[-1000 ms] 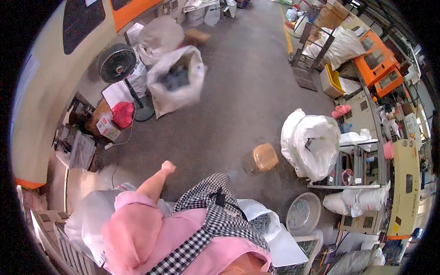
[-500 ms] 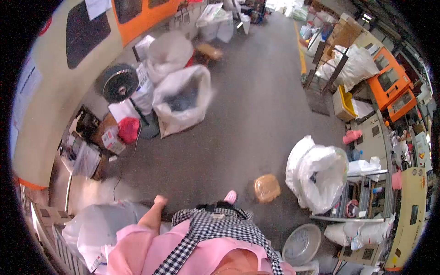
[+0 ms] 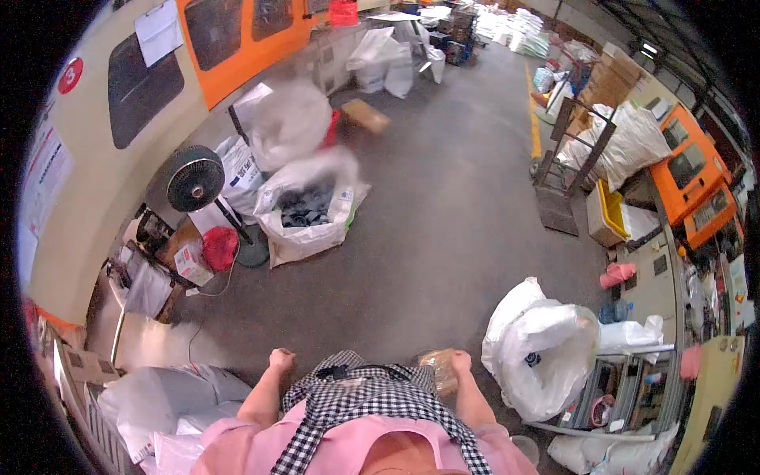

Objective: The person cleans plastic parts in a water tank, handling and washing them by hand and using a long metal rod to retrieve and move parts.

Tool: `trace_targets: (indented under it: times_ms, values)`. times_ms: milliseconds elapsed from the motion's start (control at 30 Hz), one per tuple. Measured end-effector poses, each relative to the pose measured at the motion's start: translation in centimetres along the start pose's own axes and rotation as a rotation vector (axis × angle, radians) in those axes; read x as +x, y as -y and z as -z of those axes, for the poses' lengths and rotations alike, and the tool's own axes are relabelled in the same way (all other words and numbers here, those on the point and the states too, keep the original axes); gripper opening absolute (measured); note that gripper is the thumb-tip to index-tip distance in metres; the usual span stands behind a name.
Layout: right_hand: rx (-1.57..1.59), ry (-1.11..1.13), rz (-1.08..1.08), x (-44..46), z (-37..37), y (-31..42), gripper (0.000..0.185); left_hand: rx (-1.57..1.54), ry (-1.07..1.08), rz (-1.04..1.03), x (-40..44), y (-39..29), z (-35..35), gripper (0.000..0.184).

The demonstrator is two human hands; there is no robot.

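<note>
My left hand [image 3: 283,361] hangs in front of the checkered apron [image 3: 372,396], its fingers curled in a loose fist with nothing seen in it. On the other side of the apron, my right hand [image 3: 460,362] is also closed, and no held object shows. Just beside and behind it in the view is a brown, plastic-wrapped package [image 3: 437,372], which appears to lie on the floor; the apron hides part of it. Whether my fingers touch the package I cannot tell. To the right stands a large open white sack [image 3: 542,360] with a dark item inside.
A standing fan [image 3: 195,180] and an open sack of dark parts [image 3: 309,229] stand to the left. Filled plastic bags [image 3: 170,396] are near my left side. A hand truck [image 3: 570,170] and a yellow-lined bin [image 3: 608,210] line the right. Grey floor [image 3: 427,229] runs ahead between machines.
The view has tilted up, so the floor items sit lower in it. My right hand has come into view beside the package. My left hand stays in front of the apron.
</note>
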State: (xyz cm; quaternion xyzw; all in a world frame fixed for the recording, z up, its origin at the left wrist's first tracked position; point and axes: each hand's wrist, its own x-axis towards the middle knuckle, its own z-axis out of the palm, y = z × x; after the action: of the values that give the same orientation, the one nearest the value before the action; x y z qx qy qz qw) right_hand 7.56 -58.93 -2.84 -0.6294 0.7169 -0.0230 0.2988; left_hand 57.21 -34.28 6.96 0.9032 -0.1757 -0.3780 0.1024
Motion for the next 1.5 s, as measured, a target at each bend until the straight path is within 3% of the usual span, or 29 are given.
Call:
trace_targets:
  times_ms: [67, 133, 233, 333, 400, 467, 533, 600, 633, 700, 733, 767, 933, 1100, 1167, 1200, 1267, 1333, 1367, 1433, 1500]
  values:
    - [0.253, -0.004, -0.018, 0.7, 2.9, 4.8, 0.034, 0.04, 0.005, 0.045, 0.8, -0.4, 0.1, 0.029]
    - [0.237, -0.06, -0.011, 2.4, 1.8, 5.8, 0.037, 0.232, 0.024, 0.133, 3.9, 1.2, -0.3, 0.037]
    - [0.124, -0.101, 0.018, 3.0, 1.9, 6.7, 0.039, 0.235, -0.01, 0.255, 7.9, 2.0, -0.5, 0.037]
    - [-0.071, -0.043, 0.01, 4.2, 0.9, 4.0, 0.039, 0.61, 0.207, 0.052, 14.0, 2.1, -1.8, 0.036]
    - [-0.117, 0.076, -0.049, 4.0, 1.1, 2.1, 0.037, 0.557, 0.232, 0.04, 16.1, -2.1, -1.3, 0.033]
    - [-0.2, 0.167, 0.239, 4.2, 0.1, -2.3, 0.026, 0.641, 0.273, -0.058, 18.7, -7.3, -0.5, 0.029]
    - [-0.285, 0.245, 0.313, 5.6, 0.4, -3.6, 0.026, 0.829, 0.346, -0.252, 21.2, -13.2, -0.4, 0.025]
    - [-0.324, 0.28, 0.202, 7.4, 1.2, -2.7, 0.026, 0.46, 0.256, -0.112, 21.8, -20.5, 1.8, 0.025]
    - [-0.317, 0.277, 0.109, 8.5, 1.7, -1.7, 0.026, 1.034, 0.387, -0.544, 24.2, -23.7, 2.2, 0.028]
    - [-0.245, 0.239, -0.043, 10.2, 3.2, 0.9, 0.026, 0.534, 0.125, -0.516, 31.8, -25.8, -0.3, 0.034]
    - [-0.208, 0.217, -0.094, 11.2, 3.8, 1.9, 0.026, 0.416, 0.159, -0.43, 28.4, -31.4, 3.8, 0.034]
    - [-0.18, 0.208, -0.13, 11.8, 4.4, 2.9, 0.026, 0.408, 0.12, -0.469, 27.1, -34.8, 6.1, 0.033]
    - [-0.086, 0.169, -0.195, 16.2, 6.5, 8.0, 0.027, -0.134, 0.002, -0.455, 30.2, -40.4, 7.7, 0.03]
    - [-0.039, 0.151, -0.189, 21.2, 8.4, 11.5, 0.027, -0.093, 0.009, -0.341, 30.9, -36.4, 7.2, 0.03]
    - [0.014, 0.134, -0.201, 23.2, 9.5, 13.5, 0.027, 0.176, -0.007, -0.284, 31.5, -31.8, 5.9, 0.031]
    - [0.067, 0.122, -0.216, 24.0, 10.3, 14.6, 0.027, 0.306, 0.032, -0.223, 32.6, -28.6, 4.6, 0.034]
    - [0.142, 0.109, -0.214, 26.4, 11.7, 16.5, 0.027, 0.215, 0.007, 0.054, 31.2, -23.6, 3.5, 0.036]
    - [-0.091, 0.113, 0.117, 30.7, 11.5, 16.0, 0.031, 0.236, 0.103, 0.191, 30.3, -18.9, 2.3, 0.029]
    - [-0.027, 0.049, -0.11, 32.4, 10.5, 16.2, 0.033, 0.282, 0.174, 0.198, 30.8, -15.8, 0.9, 0.028]
    - [0.01, 0.058, -0.09, 33.4, 11.3, 18.7, 0.033, 0.277, 0.253, 0.221, 28.1, -15.1, 1.6, 0.029]
    - [0.056, 0.06, -0.079, 33.4, 11.6, 21.5, 0.034, -0.337, -0.014, 0.649, 27.4, -13.5, 0.3, 0.033]
